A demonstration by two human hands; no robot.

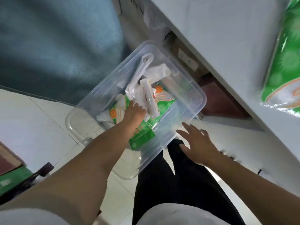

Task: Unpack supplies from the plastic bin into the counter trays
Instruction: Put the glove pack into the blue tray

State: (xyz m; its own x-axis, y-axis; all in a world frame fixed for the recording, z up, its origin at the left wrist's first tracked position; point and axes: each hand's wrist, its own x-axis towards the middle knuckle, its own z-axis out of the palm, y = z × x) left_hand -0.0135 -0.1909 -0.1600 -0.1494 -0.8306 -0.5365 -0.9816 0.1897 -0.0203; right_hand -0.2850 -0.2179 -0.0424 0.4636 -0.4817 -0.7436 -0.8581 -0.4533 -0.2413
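Left grip (135, 111) unclear among packets, right grip (197, 143) spread, clear bin (193, 101) on white tiled floor (40, 120)

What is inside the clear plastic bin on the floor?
Inside the clear plastic bin: green tissue packs, white sachets and a white plastic clip. The left hand reaches in and covers what lies beneath it.

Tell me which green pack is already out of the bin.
The green pack lying on the white counter at far right. The others sit inside the clear bin, under the left hand.
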